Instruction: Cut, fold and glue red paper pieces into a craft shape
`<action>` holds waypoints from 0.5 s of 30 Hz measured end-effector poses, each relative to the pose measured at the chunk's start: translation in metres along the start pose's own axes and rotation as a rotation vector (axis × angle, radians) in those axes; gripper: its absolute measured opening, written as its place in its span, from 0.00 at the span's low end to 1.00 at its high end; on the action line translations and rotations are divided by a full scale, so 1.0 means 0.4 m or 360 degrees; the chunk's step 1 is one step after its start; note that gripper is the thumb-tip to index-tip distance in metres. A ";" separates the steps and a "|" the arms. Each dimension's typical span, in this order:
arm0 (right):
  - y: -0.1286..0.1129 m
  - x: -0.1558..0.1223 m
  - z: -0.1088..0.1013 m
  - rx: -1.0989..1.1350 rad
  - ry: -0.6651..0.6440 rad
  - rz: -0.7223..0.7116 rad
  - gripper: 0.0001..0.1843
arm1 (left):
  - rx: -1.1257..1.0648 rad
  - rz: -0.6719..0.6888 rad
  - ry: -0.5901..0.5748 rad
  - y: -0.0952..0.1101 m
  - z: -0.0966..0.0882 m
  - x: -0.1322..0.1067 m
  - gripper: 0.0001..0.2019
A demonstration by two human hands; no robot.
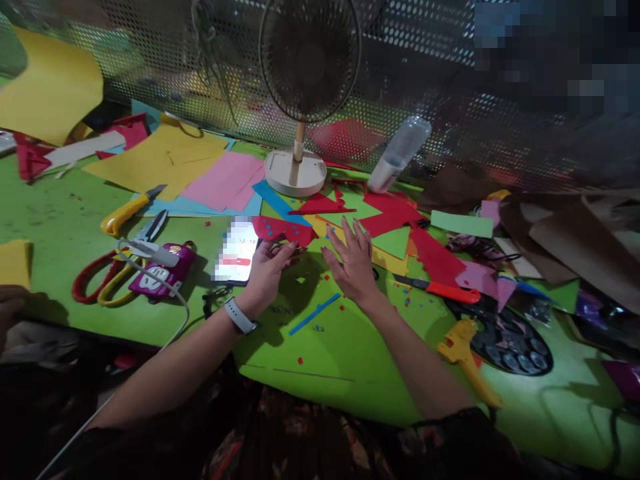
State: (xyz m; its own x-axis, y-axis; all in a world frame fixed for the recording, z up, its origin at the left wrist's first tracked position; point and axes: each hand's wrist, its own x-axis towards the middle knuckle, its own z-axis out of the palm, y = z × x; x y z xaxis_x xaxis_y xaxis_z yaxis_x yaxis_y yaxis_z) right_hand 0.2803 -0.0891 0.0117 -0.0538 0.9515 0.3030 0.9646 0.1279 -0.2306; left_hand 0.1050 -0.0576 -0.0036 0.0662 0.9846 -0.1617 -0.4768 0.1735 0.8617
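Between the fingers of my left hand [267, 275] is a red paper cutout [284, 230] with a scalloped lower edge and small blue bits on it. A lit phone [233, 257] lies just behind that hand. My right hand [353, 263] hovers over the green table [310, 387] to the right of the cutout, fingers spread, holding nothing. On the table below and between my hands lies a thin blue paper strip [315, 313], with tiny red and blue scraps scattered about. Red paper offcuts [395, 210] lie beyond my right hand.
On the left are scissors [107, 273], a yellow cutter [127, 212] and a purple device [170, 267] with a white cable. A fan [295, 170] and bottle [400, 153] stand behind. Rightward are an orange cutter [453, 291], a yellow glue gun [470, 363] and a black palette [515, 340].
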 end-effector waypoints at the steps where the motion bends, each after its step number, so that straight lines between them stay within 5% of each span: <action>1: -0.013 -0.003 -0.005 0.0002 -0.0002 -0.0043 0.29 | 0.0006 -0.0007 -0.0012 0.000 0.002 -0.002 0.17; 5: -0.037 -0.009 -0.013 -0.0011 0.0003 -0.0166 0.28 | -0.0008 -0.0033 -0.0005 0.007 0.007 -0.007 0.17; 10: 0.036 0.011 0.013 0.0032 0.0125 0.0015 0.22 | -0.0039 0.0036 0.0034 0.022 0.004 0.000 0.16; 15: 0.078 0.053 0.042 0.0088 -0.0158 0.0114 0.14 | -0.0022 0.0019 0.0018 0.023 0.002 0.003 0.15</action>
State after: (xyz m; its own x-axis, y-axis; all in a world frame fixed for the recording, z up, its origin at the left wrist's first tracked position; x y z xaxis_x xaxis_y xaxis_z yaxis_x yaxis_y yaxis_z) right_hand 0.3052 -0.0603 -0.0046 -0.0135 0.9814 0.1914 0.9514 0.0715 -0.2995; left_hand 0.1015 -0.0550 0.0045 0.0506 0.9864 -0.1566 -0.4895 0.1612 0.8570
